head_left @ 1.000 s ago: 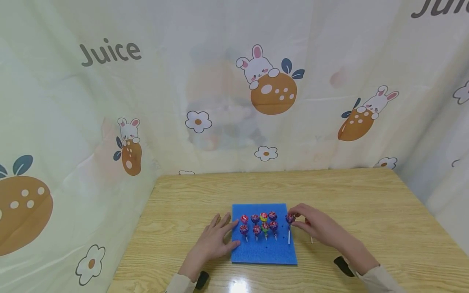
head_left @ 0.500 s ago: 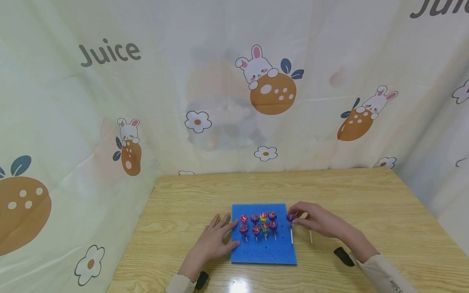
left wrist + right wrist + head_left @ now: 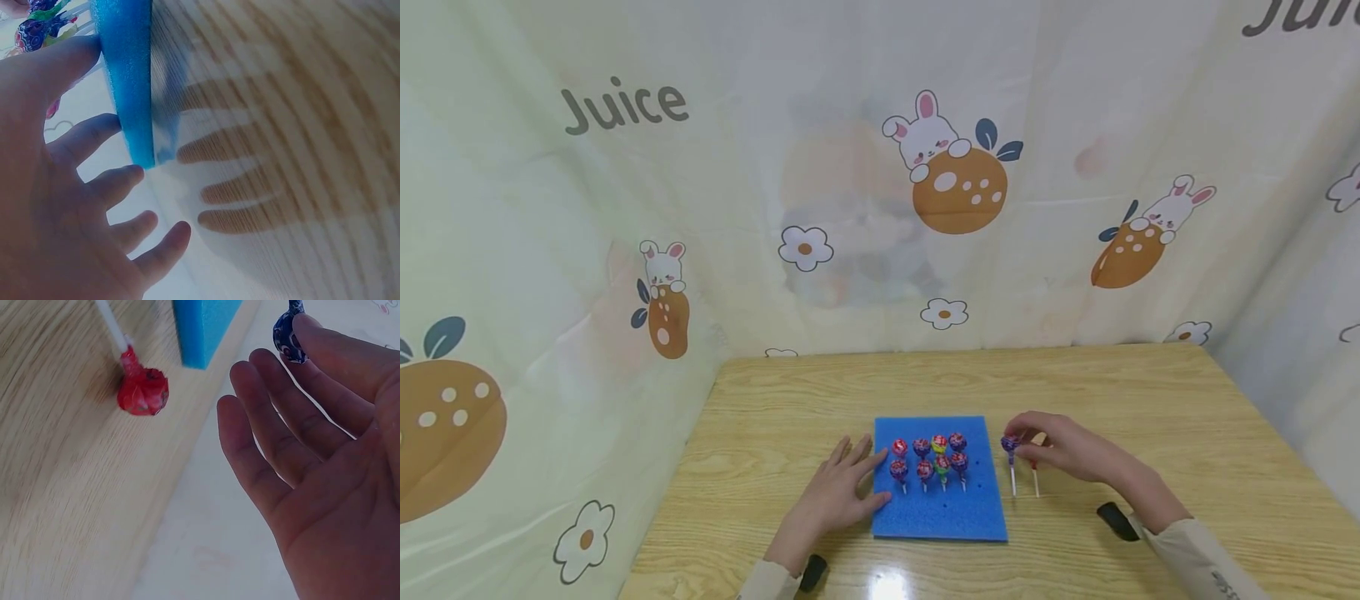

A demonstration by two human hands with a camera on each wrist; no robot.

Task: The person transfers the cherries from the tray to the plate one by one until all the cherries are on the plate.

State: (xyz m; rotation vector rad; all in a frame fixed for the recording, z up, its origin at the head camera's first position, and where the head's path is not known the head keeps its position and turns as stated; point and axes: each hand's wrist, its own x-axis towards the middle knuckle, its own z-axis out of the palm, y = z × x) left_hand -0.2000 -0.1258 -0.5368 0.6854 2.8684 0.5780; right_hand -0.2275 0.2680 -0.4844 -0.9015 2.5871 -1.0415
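A purple-wrapped lollipop [image 3: 1011, 443] is pinched by its head between the thumb and forefinger of my right hand [image 3: 1063, 446], its white stick hanging down just right of the blue foam board [image 3: 936, 521]. In the right wrist view the dark-wrapped lollipop [image 3: 288, 336] shows at the fingertips, the other fingers spread loosely. Below that hand a red lollipop [image 3: 143, 391] lies on the table. My left hand [image 3: 838, 492] has its fingers spread, with thumb and forefinger against the board's left edge. Two rows of lollipops stand stuck in the board, a green one [image 3: 943, 465] among them.
The wooden table [image 3: 790, 400] extends around the board on all sides. Behind it hangs a pale curtain [image 3: 850, 325] printed with rabbits and oranges. A black wrist strap [image 3: 1117, 521] shows at my right wrist.
My right hand has moved rightward with the purple lollipop, from over the board's right edge to beside it. More of the red lollipop now shows under it. The left hand has stayed put.
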